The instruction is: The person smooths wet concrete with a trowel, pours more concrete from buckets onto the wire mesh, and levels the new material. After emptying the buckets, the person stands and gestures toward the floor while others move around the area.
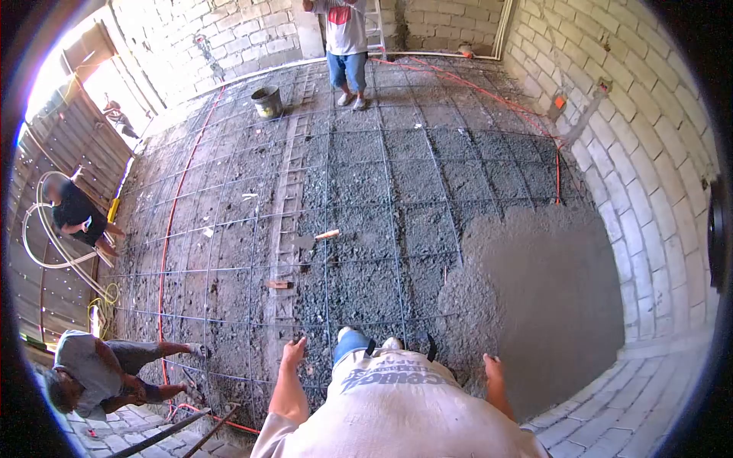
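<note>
I look down at a gravel floor covered by a steel mesh grid [359, 191]. My left hand [292, 353] hangs at the bottom centre with fingers spread, holding nothing, above the mesh. My right hand [492, 368] hangs at the edge of a patch of wet grey concrete [542, 298]; its fingers look loosely curled and empty. My feet [366, 341] stand on the mesh between the hands. A trowel with a wooden handle [321, 237] lies on the gravel ahead of me.
A person in jeans [345, 46] stands at the far end near a bucket [267, 101]. A second person [80, 217] crouches at the left, a third [107, 370] bends at bottom left. Orange cord [172, 221] runs along the floor. Block walls [649, 153] enclose the right and back.
</note>
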Available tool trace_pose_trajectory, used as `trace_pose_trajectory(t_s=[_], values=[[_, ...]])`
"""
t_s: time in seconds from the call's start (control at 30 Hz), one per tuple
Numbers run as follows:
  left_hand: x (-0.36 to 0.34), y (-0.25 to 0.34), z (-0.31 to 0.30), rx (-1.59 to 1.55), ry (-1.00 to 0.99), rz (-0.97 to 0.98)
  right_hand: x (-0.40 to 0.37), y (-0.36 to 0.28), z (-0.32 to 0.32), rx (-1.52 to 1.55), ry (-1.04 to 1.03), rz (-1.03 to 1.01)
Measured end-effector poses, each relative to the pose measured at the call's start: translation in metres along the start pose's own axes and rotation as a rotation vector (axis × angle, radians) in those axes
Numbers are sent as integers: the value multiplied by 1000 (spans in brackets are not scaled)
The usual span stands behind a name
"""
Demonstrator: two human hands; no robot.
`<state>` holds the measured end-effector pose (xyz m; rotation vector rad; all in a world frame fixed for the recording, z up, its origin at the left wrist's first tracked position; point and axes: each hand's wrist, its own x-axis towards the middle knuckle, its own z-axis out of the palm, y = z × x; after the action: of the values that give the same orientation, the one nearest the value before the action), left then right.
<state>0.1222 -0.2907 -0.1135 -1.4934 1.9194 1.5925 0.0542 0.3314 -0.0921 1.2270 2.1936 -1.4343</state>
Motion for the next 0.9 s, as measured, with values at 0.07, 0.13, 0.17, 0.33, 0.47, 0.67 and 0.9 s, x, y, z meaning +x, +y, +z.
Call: trace_pose_trajectory(t_s=[0.07, 0.13, 0.17, 0.33, 0.47, 0.67, 0.9], values=[[-1, -5, 0, 14, -13, 16, -16, -19, 0, -67, -4, -11], [-16, -3, 2, -111, 19, -63, 7, -4, 4, -136, -21, -7], [-17, -4, 0, -113, 22, -63, 24, 11, 6, -205, -34, -1], [-10, -24, -7, -40, -20, -45, 40, 29, 13, -202, -14, -53], [-9, -30, -10, -27, 21, -53, 33, 15, 18, -35, -111, 66], [-22, -16, -9, 72, 80, -35, 7, -17, 21, -215, -54, -89], [8, -34, -5, 11, 22, 9, 40, 11, 23, -260, -113, -50]])
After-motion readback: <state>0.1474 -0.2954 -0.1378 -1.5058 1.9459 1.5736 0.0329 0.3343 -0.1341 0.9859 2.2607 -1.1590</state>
